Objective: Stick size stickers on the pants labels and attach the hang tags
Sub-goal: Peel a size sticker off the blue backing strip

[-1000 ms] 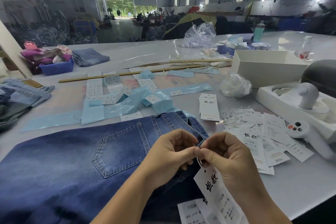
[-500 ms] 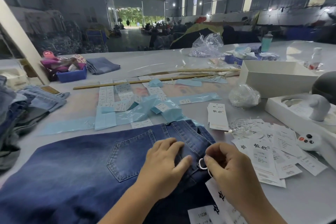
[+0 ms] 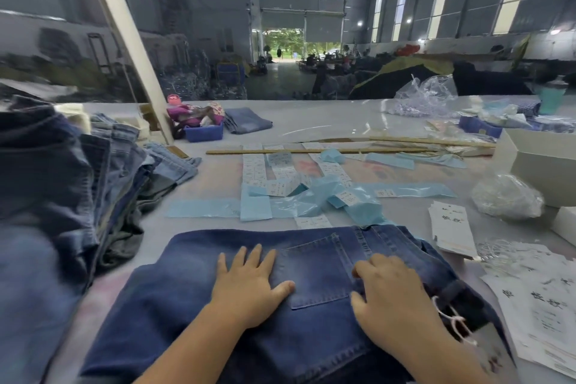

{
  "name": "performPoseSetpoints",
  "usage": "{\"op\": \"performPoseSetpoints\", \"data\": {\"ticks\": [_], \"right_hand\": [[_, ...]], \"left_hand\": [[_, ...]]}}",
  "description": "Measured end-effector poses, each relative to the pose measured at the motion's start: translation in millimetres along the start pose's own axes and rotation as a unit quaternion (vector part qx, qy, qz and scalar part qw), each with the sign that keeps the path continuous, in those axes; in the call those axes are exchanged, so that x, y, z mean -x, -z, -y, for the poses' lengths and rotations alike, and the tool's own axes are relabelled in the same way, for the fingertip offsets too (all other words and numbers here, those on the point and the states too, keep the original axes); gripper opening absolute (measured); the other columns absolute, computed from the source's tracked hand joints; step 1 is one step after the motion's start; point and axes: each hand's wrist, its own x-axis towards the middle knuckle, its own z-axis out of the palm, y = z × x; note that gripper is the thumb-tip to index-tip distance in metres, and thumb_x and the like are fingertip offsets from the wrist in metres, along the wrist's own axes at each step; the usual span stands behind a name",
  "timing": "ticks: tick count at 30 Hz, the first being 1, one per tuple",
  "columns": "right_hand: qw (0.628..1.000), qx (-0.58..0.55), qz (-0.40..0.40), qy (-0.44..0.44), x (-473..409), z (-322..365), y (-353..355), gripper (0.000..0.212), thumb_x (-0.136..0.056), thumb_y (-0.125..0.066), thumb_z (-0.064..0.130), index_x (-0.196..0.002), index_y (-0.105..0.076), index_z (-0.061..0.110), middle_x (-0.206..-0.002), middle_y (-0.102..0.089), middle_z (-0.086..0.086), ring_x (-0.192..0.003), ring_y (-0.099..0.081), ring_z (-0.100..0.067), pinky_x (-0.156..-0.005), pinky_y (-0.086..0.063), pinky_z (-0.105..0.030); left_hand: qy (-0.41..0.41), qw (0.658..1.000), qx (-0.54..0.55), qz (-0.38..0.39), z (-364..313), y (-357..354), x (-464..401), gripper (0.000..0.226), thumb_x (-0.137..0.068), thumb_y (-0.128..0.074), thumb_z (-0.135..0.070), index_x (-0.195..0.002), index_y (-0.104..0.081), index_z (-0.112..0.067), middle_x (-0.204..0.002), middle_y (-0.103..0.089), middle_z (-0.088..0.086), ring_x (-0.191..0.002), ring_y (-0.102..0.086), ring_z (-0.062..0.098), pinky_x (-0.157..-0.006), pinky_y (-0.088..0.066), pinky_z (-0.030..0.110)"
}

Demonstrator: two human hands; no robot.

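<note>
A: How are the jeans (image 3: 311, 321) seen?

B: Dark blue denim w/ a faded patch, laid flat on the table (image 3: 327, 121) nearest the camera, back pocket (image 3: 314, 271) up. A white string loop (image 3: 452, 318) is seen at the waistband, right side; whether a tag hangs from it can't be told.

A: Hands?

B: Left hand (image 3: 249, 287) is laid flat on the denim, fingers straight & spread, just left of the pocket. Right hand (image 3: 396, 296) is rested on the denim right of the pocket, fingers lightly bent, nothing gripped.

A: Counts?

B: One pair being handled. A pile of jeans (image 3: 62, 190) at left, number can't be counted. One neat stack of hang tags (image 3: 452, 227) right of the waistband, more loose tags (image 3: 536, 305) spread nearer the right edge. Several sticker sheets (image 3: 280, 171) & blue backing strips (image 3: 311, 206) beyond the jeans. Two wooden sticks (image 3: 311, 151) further back.

A: Any writing?

B: Black characters are printed on the tags, too blurred to be read. Sticker print too small.
</note>
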Motion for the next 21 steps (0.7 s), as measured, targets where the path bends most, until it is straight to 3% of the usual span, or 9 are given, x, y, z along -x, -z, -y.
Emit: {"op": "performPoseSetpoints", "data": {"ticks": [4,9,13,18,21], "right_hand": [[0.998,0.031,0.041,0.020,-15.0,38.3,-15.3,0.030,-0.091,-0.044,0.042,-0.116,-0.049,0.026,-0.121,-0.049,0.002,-0.113,-0.045,-0.023,-0.092,-0.038,-0.037],[0.990,0.024,0.106,0.084,-35.2,95.4,-40.3,0.047,-0.093,-0.044,0.050,-0.129,-0.046,0.022,-0.131,-0.046,-0.003,-0.122,-0.041,-0.027,-0.102,-0.037,-0.039],[0.986,0.001,0.114,0.121,-49.9,143.2,-52.0,0.040,-0.095,-0.040,0.048,-0.122,-0.047,0.020,-0.130,-0.044,-0.006,-0.122,-0.039,-0.029,-0.103,-0.037,-0.040],[0.976,-0.034,0.115,0.181,-67.5,207.9,-62.4,0.037,-0.097,-0.037,0.048,-0.117,-0.048,0.020,-0.128,-0.048,-0.005,-0.120,-0.041,-0.029,-0.102,-0.035,-0.041],[0.969,-0.054,0.113,0.211,-77.8,244.0,-66.6,0.041,-0.100,-0.034,0.047,-0.126,-0.045,0.017,-0.130,-0.046,-0.007,-0.120,-0.040,-0.030,-0.102,-0.034,-0.040]], "left_hand": [[0.052,0.999,-0.009,-0.001,44.3,6.3,7.9,0.082,-0.088,-0.018,-0.077,-0.156,-0.004,-0.034,-0.165,0.004,-0.003,-0.151,0.006,0.021,-0.118,0.009,0.055],[0.083,0.996,-0.017,-0.032,84.5,13.3,15.7,0.082,-0.089,-0.020,-0.076,-0.156,-0.012,-0.031,-0.165,0.001,0.001,-0.151,0.006,0.023,-0.118,0.010,0.056],[0.136,0.987,-0.026,-0.085,119.2,23.4,21.9,0.078,-0.090,-0.026,-0.072,-0.154,-0.019,-0.028,-0.164,-0.007,0.006,-0.150,-0.003,0.030,-0.116,0.003,0.058],[0.230,0.953,-0.030,-0.194,189.3,45.9,37.1,0.075,-0.091,-0.036,-0.063,-0.151,-0.022,-0.021,-0.161,-0.013,0.010,-0.147,-0.009,0.033,-0.118,-0.004,0.056],[0.297,0.926,-0.032,-0.230,235.8,57.5,49.3,0.075,-0.091,-0.041,-0.059,-0.151,-0.018,-0.020,-0.160,-0.009,0.010,-0.147,-0.007,0.033,-0.118,-0.006,0.055]]}}
